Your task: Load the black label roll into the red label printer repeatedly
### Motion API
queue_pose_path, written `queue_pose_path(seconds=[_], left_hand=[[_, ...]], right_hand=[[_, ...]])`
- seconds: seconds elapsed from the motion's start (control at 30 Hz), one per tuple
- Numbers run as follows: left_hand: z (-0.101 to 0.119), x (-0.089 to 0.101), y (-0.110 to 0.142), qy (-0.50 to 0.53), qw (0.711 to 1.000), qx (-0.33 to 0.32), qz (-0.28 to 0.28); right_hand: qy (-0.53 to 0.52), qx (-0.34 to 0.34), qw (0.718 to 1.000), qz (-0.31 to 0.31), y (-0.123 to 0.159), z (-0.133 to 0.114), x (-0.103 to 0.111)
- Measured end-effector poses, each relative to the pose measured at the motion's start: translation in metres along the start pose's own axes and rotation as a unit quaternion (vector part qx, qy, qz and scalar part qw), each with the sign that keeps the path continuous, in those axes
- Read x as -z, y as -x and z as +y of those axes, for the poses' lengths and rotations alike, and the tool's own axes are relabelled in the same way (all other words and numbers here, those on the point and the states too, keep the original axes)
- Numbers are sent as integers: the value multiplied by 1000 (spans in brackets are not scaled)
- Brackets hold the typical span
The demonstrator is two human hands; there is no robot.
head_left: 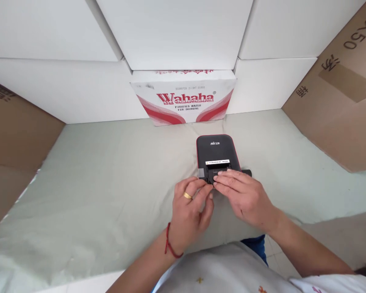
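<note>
A black device with red trim [215, 152] lies flat on the cloth, with white lettering near its far end and a white warning label across its middle. It resembles a small receipt printer, and a recessed dark part shows at its near end. My left hand [192, 203], wearing a gold ring, has its fingertips pinched at the near left corner of that recess. Whatever sits between them is hidden. Over the recess, my right hand [244, 195] lays its stretched fingers flat, the tips touching the dark part. A black cylinder [247, 173] sticks out at the device's right side.
Pale green cloth [110, 175] covers the table. Behind the device stands a red and white Wahaha water carton [186, 97] against stacked white boxes [177, 32]. Brown cardboard boxes flank the table at left [15, 134] and right [338, 118].
</note>
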State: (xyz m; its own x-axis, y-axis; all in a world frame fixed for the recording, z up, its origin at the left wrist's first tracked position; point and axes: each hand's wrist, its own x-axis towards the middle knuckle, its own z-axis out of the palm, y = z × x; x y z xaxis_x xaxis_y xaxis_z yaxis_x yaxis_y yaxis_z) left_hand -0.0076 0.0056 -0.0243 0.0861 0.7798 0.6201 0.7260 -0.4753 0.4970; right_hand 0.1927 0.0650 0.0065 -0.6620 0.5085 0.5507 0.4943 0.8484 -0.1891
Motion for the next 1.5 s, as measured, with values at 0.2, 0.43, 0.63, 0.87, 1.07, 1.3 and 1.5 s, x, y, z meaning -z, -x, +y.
queue_pose_path(seconds=[0.2,0.43,0.63,0.87,1.07,1.3,1.5], left_hand=[[-47,-11,-21,244,924,295,-2],[-90,-48,-30,518,793,309,-90],[-90,-55,-25,532,797,269,-98],[-95,-63,-22,545,800,236,-84],[-100,-72,-20,576,780,233,-66],[-102,-75,-20,577,779,233,-69],[-100,-74,-22,599,760,244,-65]], right_hand=[[-48,-15,999,2,16,-7,-6],[-64,-30,997,-6,20,-8,-6],[-75,-26,997,-4,18,-8,-4],[-116,-69,991,-24,-3,4,11],[53,-219,950,-218,-70,35,10],[184,-232,860,-415,-118,44,-25],[189,-254,862,-397,-110,43,-23]])
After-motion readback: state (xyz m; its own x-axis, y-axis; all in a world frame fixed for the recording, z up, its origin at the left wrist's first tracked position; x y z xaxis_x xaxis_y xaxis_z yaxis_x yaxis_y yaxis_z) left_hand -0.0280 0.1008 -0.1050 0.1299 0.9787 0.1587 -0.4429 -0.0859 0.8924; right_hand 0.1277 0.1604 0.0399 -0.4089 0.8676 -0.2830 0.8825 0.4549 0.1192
